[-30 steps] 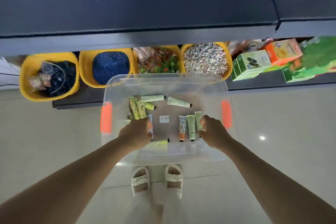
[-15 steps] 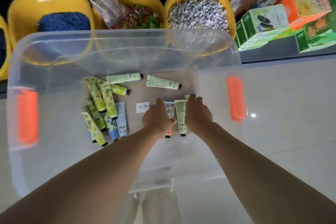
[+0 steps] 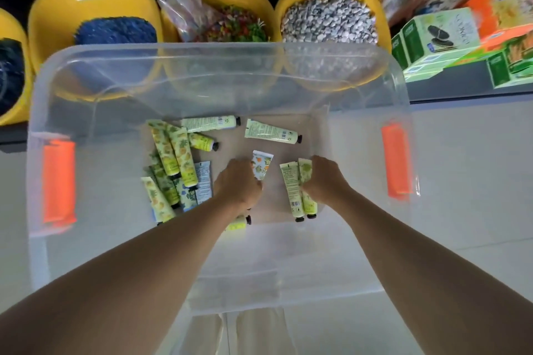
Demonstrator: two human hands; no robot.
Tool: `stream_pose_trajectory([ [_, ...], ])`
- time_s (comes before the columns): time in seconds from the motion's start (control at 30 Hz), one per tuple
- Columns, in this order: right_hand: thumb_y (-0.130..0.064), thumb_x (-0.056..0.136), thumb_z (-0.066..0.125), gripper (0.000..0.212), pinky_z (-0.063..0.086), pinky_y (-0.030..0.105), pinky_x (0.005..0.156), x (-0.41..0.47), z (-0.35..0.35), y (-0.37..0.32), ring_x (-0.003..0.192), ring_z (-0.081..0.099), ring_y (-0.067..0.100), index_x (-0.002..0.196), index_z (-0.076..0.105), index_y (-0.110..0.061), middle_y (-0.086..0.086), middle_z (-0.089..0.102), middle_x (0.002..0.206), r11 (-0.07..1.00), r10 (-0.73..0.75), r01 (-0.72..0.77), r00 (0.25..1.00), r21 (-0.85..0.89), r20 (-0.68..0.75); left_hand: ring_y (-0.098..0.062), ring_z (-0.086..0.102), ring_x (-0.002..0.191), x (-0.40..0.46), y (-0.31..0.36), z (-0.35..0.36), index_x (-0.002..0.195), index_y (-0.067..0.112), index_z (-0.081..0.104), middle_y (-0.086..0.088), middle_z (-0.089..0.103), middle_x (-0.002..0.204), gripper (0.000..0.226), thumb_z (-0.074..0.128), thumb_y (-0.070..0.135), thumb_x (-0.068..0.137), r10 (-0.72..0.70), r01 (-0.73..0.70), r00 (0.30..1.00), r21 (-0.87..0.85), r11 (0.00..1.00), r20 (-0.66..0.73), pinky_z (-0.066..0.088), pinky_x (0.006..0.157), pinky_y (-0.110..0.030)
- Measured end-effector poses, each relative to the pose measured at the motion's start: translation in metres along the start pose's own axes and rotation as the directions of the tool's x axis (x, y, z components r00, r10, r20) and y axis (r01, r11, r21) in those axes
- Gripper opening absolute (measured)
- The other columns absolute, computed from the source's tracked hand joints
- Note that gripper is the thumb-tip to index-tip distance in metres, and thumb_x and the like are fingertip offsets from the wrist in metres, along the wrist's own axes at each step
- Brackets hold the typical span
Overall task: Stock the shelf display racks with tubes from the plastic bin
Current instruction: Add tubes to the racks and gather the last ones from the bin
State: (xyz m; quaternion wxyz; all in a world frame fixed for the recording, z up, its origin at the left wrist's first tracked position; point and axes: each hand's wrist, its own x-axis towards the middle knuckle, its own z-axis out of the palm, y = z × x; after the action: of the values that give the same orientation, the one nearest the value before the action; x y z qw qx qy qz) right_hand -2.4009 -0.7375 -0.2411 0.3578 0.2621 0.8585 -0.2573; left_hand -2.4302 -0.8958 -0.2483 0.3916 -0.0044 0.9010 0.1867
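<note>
Since half a second ago, the hands are being drawn apart inside the plastic bin (image 3: 184,66): the orange-patterned tube (image 3: 262,166) is now being lifted clear of the two green tubes it was lying beside, and the white slip then beside the left hand is no longer being seen.

That orange-patterned tube is being held by the left hand (image 3: 238,183), with the fingers curled round its lower end; its long axis is running toward the far wall of the bin, crimped flat end pointing that way, cap hidden in the hand.

Two green tubes (image 3: 298,186) are being gripped by the right hand (image 3: 326,179), with its fingers wrapped over them from the bin's right side. They are lying side by side, touching, long axes running from the far wall to the near wall, black caps pointing at the near wall.

More tubes are lying on the bin's floor. A heap of yellow-green tubes (image 3: 173,167) is sitting toward the bin's left orange handle (image 3: 59,179), mostly pointing caps toward the near wall. Two pale tubes (image 3: 272,132) near the far wall are lying crosswise, caps pointing toward the right orange handle (image 3: 396,158).

Beyond the far wall, yellow tubs (image 3: 92,3) are being seen, one filled with pale pebbles (image 3: 327,19), with green boxes (image 3: 432,37) beyond the bin's far right corner.
</note>
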Motion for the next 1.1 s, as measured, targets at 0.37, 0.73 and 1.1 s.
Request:
stream_pose_trajectory([
  [0.37,-0.015,0.093,0.053,0.040,0.049,0.029,0.068,-0.114,-0.106,-0.081,0.101,0.057,0.027,0.132,0.043,-0.014,0.014,0.054,0.118,0.790,-0.256,0.117,0.955,0.602,0.150,-0.016,0.046,0.056,-0.111,0.022,-0.145,0.092,0.017,0.044,-0.012,0.053,0.078,0.010,0.042,0.009,0.097,0.033,0.085,0.988,-0.707,0.702,0.152,0.028,0.044,-0.020],
  [0.73,0.009,0.091,0.047,0.019,0.049,0.037,0.070,-0.301,-0.251,-0.213,0.071,0.062,0.022,0.098,0.051,-0.008,0.008,0.058,0.083,0.620,-0.540,0.443,0.840,0.648,-0.057,-0.011,0.053,0.048,-0.283,0.045,-0.337,0.089,0.008,0.046,-0.011,0.051,0.075,0.016,0.044,-0.007,0.093,0.165,-0.184,0.980,-0.808,0.559,-0.109,0.029,0.037,-0.015],
  [1.1,0.004,0.091,0.053,0.021,0.057,0.026,0.066,-0.471,-0.356,-0.305,0.078,0.066,0.021,0.106,0.047,-0.009,0.007,0.054,0.094,0.499,-0.703,0.728,0.657,0.470,-0.271,-0.022,0.059,0.087,-0.430,0.055,-0.508,0.100,0.017,0.055,-0.013,0.066,0.105,0.021,0.054,-0.001,0.089,0.312,-0.535,0.840,-0.580,0.614,-0.444,0.045,0.077,-0.035],
])
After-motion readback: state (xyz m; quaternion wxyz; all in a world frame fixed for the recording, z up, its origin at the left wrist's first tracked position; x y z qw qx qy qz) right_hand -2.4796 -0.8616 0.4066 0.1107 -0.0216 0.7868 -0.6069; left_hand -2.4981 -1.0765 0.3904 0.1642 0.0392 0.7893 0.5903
